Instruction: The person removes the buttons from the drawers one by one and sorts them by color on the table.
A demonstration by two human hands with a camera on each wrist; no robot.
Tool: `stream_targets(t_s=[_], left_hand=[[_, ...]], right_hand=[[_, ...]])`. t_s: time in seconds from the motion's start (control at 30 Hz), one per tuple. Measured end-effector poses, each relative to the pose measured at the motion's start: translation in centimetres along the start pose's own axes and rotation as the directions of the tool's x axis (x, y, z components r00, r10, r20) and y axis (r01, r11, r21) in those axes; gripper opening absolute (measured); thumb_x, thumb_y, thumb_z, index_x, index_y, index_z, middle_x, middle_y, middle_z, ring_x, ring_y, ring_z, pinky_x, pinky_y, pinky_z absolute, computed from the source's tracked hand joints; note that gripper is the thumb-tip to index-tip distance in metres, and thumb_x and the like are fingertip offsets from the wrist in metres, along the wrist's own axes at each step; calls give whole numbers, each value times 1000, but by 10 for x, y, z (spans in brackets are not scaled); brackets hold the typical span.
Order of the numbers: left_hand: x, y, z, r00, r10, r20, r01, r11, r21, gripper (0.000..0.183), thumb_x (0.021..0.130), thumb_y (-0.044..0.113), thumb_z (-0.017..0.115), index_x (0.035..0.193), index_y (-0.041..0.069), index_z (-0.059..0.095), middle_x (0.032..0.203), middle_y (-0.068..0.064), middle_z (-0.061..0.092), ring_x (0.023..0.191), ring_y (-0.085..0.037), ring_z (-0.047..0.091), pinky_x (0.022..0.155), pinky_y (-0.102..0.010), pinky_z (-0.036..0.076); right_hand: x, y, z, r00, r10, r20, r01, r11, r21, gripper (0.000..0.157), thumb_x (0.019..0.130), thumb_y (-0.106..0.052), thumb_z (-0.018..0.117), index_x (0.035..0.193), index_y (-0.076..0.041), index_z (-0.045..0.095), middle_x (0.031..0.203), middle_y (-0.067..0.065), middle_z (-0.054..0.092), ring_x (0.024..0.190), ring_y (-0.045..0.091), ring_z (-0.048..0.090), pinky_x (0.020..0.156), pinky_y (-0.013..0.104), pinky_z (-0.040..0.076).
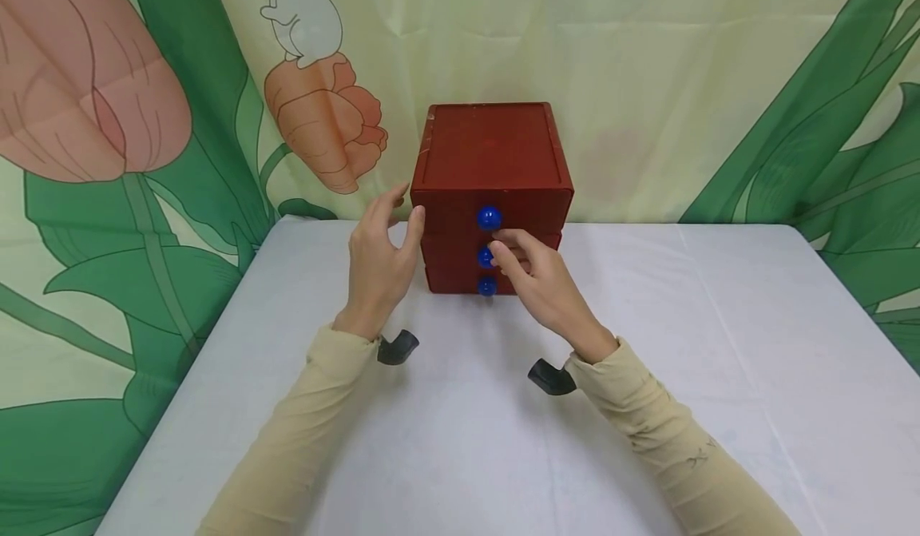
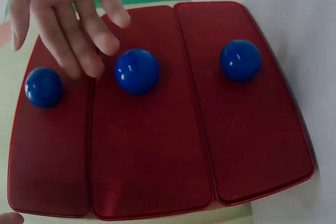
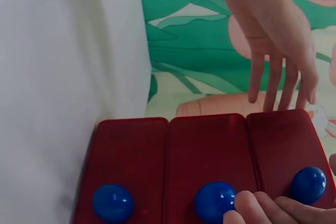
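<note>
A dark red chest of three drawers (image 1: 491,148) stands at the back of the table, its drawer fronts level with each other. Each front carries a round blue knob: top knob (image 1: 489,217), middle knob (image 2: 137,72) and bottom knob (image 1: 487,286). My left hand (image 1: 381,256) is beside the chest's left side, fingers spread and thumb tip close to the front left edge. My right hand (image 1: 539,280) is in front of the drawers, its fingertips right by the middle knob. In the left wrist view its fingers (image 2: 107,43) extend loosely beside that knob without curling round it.
A white cloth (image 1: 460,448) covers the table. Behind it hangs a printed curtain (image 1: 632,121) with plants, a rabbit and a carrot. Black wrist-worn pieces stick out inward from the left sleeve (image 1: 398,347) and the right sleeve (image 1: 552,377).
</note>
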State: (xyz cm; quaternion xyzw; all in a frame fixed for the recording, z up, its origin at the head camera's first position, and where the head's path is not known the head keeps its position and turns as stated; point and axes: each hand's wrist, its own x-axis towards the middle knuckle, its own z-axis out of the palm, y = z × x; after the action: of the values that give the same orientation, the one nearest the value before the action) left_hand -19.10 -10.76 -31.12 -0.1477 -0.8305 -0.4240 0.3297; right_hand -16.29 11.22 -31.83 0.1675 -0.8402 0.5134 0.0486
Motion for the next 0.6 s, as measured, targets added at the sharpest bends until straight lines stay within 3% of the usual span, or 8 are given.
stream_targets(t_s=[0.3,0.6], left_hand=[[9,-5,4,1000,-9,15,10,999,-54,43,101,30,55,135,3,58,129,-10,64,114,-24,63,91,-35,56],[17,-6,8,997,-56,44,59,996,-68,44,102,36,51,136,8,59,126,-9,67,109,-20,67,89,-35,57]], right_hand=[[10,-4,0,999,53,0,-53,999,12,45,105,-38,48,130,-1,57,113,14,69,98,30,68,89,46,57],[18,-9,-2,999,43,15,-44,998,36,45,105,-40,45,122,0,61,112,15,70,92,27,69,88,50,56]])
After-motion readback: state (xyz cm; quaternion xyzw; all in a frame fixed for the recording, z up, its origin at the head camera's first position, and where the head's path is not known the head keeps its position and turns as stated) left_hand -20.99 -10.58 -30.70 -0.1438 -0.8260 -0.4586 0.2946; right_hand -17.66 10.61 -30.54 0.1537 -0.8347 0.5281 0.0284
